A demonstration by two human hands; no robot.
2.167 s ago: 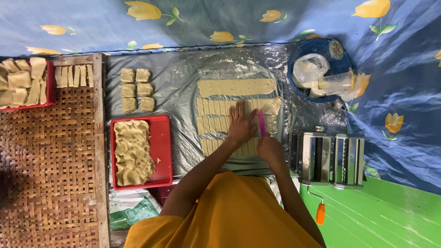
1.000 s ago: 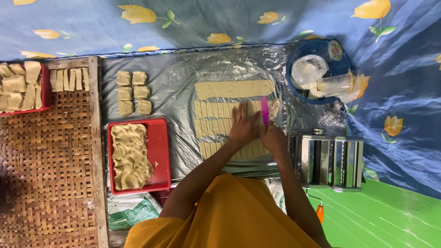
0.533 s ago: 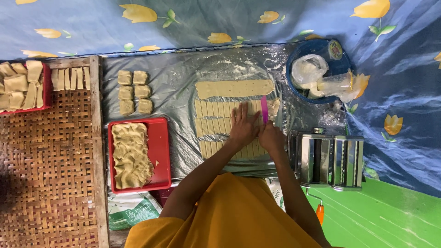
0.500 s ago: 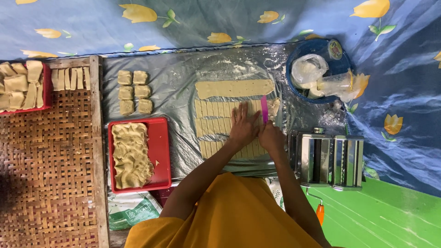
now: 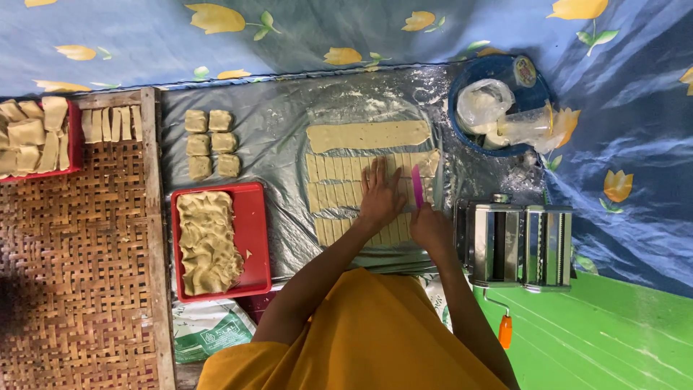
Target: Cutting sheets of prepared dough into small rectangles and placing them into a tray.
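Observation:
My left hand (image 5: pixel 380 196) lies flat, fingers spread, on rows of pale dough strips (image 5: pixel 339 170) laid on a grey plastic sheet (image 5: pixel 274 144). My right hand (image 5: pixel 429 225) grips a pink cutter (image 5: pixel 417 186) that stands on the dough just right of the left hand. One long uncut dough sheet (image 5: pixel 368 136) lies above the cut rows. Orange sleeves cover both arms near me.
A red tray (image 5: pixel 254 238) of folded dough sits left of the hands, with several small dough stacks (image 5: pixel 209 143) above it. A metal pasta roller (image 5: pixel 516 244) stands right. A blue bowl (image 5: pixel 505 68) holds plastic bags. A woven mat (image 5: pixel 72 260) and another red tray (image 5: pixel 36 137) lie far left.
The pink cutter and my right hand have shifted slightly up and along the dough rows. My left hand has stayed pressed on the strips.

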